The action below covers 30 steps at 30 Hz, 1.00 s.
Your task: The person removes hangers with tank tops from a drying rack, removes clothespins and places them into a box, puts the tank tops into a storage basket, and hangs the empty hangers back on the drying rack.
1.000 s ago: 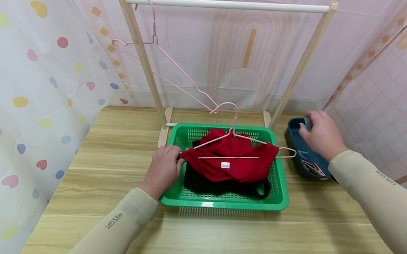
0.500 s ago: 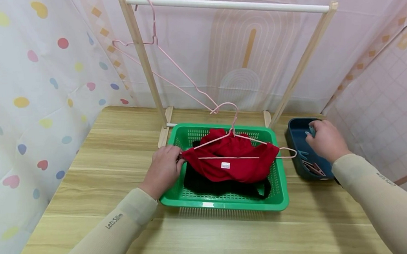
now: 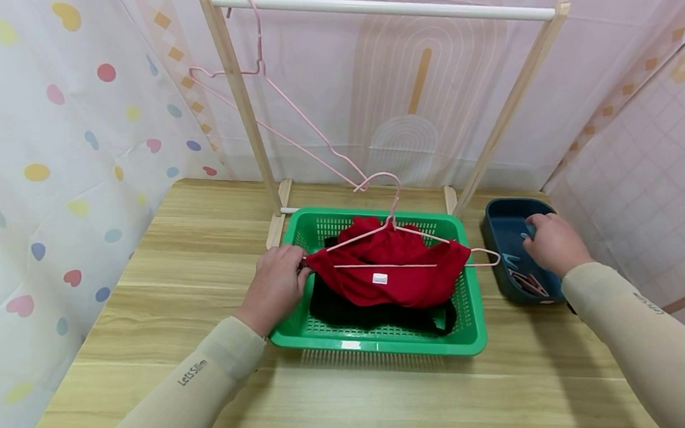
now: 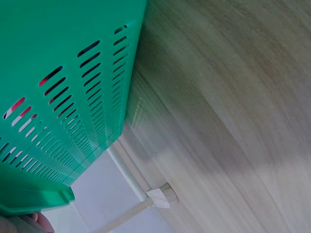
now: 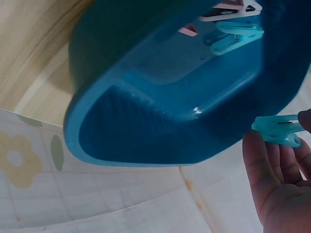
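Observation:
My left hand [image 3: 276,283] pinches the left end of a pink clothes hanger [image 3: 376,266] at the shoulder of a red garment [image 3: 410,290]. The garment is draped on the hanger, with a white label showing, over a green basket [image 3: 382,348]. In the left wrist view only some fingertips [image 4: 41,221] show by the basket rim. My right hand [image 3: 559,244] is over a dark blue bin [image 3: 502,219] at the right. Between its thumb and fingers it pinches a teal clothespin [image 5: 277,130]. Other clothespins [image 5: 235,38], teal and pink, lie inside the bin.
Black cloth [image 3: 361,311] lies under the red garment in the basket. Behind stands a wooden rack [image 3: 236,102] with a white bar [image 3: 388,6], from which another pink hanger [image 3: 306,114] hangs at the left. Everything stands on a wood-grain table [image 3: 211,216].
With the clothespin in its fingers, my right hand has shifted slightly rightward and nearer to me over the bin. My left hand, the hanger and the red garment have stayed still.

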{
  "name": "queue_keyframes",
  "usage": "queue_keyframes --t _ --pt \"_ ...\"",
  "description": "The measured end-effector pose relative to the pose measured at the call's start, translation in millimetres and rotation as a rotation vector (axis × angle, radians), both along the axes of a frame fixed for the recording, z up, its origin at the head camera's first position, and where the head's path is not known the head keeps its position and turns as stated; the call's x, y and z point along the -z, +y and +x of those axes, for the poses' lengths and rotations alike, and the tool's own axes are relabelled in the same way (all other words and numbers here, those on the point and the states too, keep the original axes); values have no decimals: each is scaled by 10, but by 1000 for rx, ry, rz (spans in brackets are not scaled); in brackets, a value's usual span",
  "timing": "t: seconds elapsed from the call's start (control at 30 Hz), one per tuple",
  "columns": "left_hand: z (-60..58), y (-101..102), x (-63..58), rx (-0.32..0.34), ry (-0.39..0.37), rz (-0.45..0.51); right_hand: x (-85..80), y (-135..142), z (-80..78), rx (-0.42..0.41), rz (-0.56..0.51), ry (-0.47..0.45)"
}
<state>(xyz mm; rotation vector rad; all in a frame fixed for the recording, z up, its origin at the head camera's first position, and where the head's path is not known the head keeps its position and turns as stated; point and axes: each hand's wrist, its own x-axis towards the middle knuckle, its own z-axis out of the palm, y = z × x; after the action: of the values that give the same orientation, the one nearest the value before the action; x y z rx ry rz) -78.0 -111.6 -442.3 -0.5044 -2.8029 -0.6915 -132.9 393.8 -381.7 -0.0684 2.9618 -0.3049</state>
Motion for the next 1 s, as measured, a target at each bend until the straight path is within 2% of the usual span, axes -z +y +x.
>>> queue_keyframes --t 0.63,1.0 --pt "-1 2 7 -3 -22 -2 138 71 -13 -51 46 -106" --pt "-3 7 2 -9 -21 1 151 96 -17 -78 91 -149"
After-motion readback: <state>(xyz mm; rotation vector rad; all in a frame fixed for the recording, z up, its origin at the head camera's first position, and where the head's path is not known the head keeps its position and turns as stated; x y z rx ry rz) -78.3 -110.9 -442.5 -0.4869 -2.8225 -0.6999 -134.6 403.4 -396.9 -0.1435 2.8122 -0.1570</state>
